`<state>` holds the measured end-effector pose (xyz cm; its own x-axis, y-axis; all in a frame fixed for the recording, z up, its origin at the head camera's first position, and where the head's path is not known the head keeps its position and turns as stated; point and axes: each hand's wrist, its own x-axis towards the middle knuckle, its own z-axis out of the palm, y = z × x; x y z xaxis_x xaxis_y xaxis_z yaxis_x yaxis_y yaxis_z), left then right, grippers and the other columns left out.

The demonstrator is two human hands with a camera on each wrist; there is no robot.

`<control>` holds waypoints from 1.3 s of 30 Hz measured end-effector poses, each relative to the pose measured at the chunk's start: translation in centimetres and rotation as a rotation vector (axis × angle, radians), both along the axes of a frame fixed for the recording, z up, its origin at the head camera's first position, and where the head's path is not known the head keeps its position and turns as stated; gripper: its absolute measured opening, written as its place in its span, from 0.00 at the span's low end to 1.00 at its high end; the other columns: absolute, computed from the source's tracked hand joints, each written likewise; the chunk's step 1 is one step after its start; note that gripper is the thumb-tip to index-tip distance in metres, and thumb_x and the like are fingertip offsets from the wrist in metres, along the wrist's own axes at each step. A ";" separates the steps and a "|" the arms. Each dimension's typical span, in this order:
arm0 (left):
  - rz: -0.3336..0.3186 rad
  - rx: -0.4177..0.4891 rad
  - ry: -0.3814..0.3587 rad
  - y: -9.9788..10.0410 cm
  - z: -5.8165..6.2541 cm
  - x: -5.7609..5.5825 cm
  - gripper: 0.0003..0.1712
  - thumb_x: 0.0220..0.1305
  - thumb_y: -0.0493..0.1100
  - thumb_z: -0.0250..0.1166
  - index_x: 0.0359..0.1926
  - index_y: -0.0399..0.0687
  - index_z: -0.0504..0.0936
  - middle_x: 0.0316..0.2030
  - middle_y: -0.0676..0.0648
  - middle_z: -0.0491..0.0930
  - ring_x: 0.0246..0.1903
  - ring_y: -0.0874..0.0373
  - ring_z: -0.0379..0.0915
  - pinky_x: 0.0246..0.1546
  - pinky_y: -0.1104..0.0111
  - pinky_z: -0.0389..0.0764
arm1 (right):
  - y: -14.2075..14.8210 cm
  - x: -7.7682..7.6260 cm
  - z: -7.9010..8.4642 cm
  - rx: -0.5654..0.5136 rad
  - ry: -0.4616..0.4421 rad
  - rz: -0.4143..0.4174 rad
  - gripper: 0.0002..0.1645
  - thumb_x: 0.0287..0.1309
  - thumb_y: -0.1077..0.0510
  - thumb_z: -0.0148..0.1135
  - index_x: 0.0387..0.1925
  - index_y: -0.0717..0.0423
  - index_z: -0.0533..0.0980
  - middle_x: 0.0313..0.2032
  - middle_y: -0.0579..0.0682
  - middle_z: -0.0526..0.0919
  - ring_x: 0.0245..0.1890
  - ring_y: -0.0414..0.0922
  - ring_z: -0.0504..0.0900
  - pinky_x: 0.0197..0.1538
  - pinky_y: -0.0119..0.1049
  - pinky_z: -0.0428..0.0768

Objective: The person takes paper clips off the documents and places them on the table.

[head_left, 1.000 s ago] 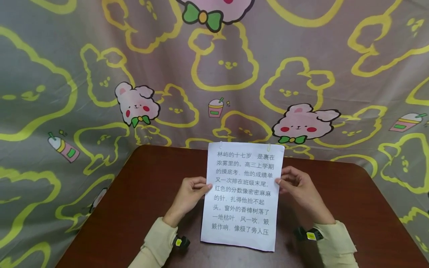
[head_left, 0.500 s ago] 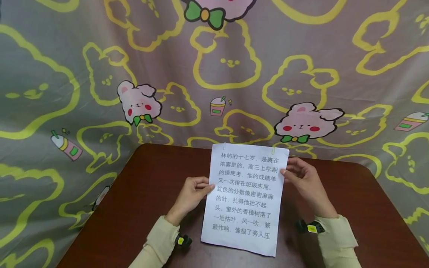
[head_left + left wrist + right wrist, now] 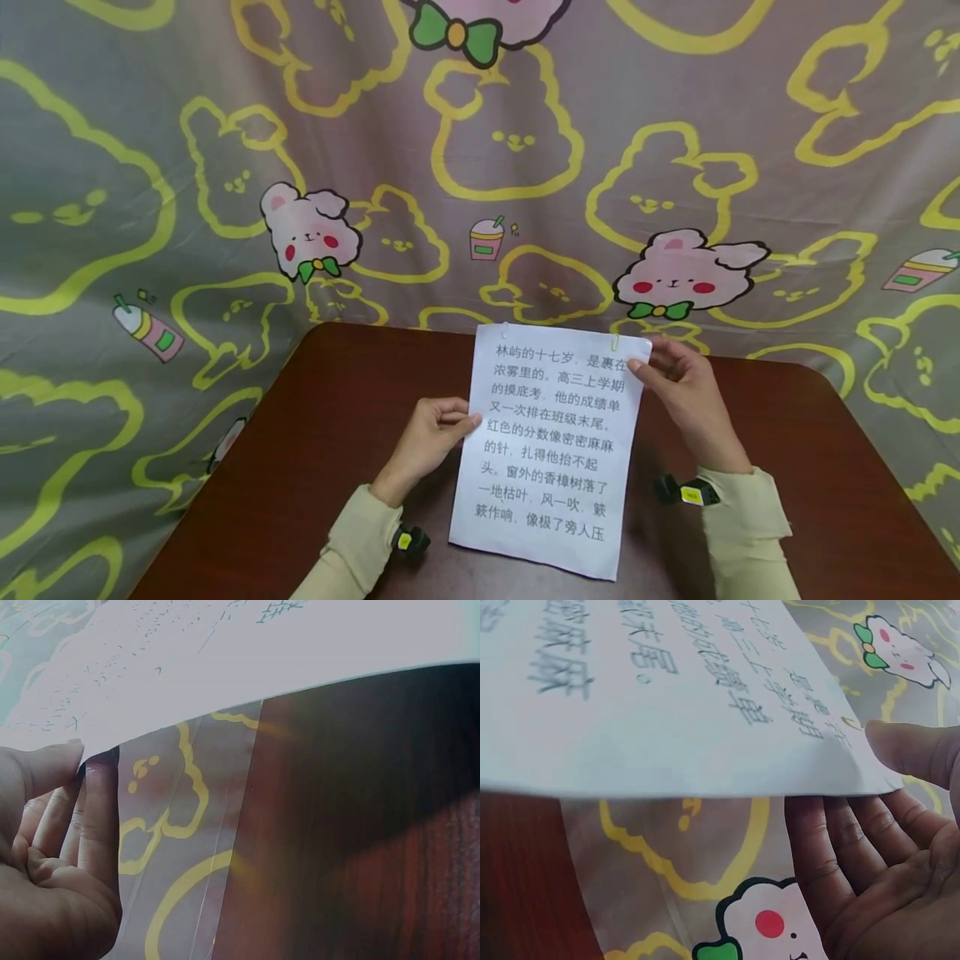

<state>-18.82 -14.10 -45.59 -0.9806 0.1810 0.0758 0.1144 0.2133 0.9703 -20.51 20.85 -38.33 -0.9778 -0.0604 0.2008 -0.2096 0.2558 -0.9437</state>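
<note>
A white printed sheet of paper [image 3: 551,450], covered in large lines of Chinese characters, is held up over the table in the head view. Two paper clips sit on its top edge: a pale one [image 3: 505,332] at left and a yellow one [image 3: 615,342] at right. My left hand [image 3: 423,446] pinches the left edge at mid-height, thumb in front and fingers behind. Up near the top right corner is my right hand [image 3: 686,400], its thumb [image 3: 915,750] over the front and its fingers [image 3: 817,847] behind the paper, close to the yellow clip.
Below the paper is a dark reddish-brown table [image 3: 337,375] with rounded far corners. A grey curtain [image 3: 390,133] printed with yellow outlines and pink bunnies hangs behind and at both sides. Each wrist wears a black band with a yellow tag.
My right hand has slid up the paper's right edge to the top corner. The paper has tilted slightly and its top has shifted right. My left hand keeps its grip.
</note>
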 end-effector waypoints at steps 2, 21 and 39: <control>-0.008 0.000 0.001 0.0 0.0 0.0 0.07 0.69 0.36 0.68 0.43 0.35 0.89 0.39 0.36 0.91 0.34 0.64 0.86 0.38 0.72 0.84 | -0.2 -0.1 0.1 0.001 0.004 -0.001 0.23 0.70 0.53 0.67 0.61 0.58 0.76 0.43 0.31 0.89 0.40 0.36 0.89 0.50 0.23 0.82; -0.035 -0.007 -0.002 0.1 -0.2 0.1 0.08 0.70 0.36 0.68 0.44 0.35 0.89 0.39 0.36 0.91 0.35 0.61 0.87 0.38 0.73 0.85 | -1.2 -0.8 0.4 -0.004 0.012 -0.024 0.21 0.69 0.52 0.68 0.57 0.59 0.79 0.41 0.36 0.87 0.35 0.40 0.87 0.41 0.28 0.86; -0.044 -0.008 -0.013 0.2 0.3 0.3 0.08 0.70 0.35 0.68 0.45 0.35 0.89 0.40 0.35 0.91 0.35 0.61 0.88 0.38 0.73 0.85 | -1.4 -0.7 0.7 0.094 0.093 -0.026 0.21 0.69 0.56 0.68 0.58 0.60 0.80 0.46 0.35 0.82 0.33 0.40 0.88 0.36 0.32 0.87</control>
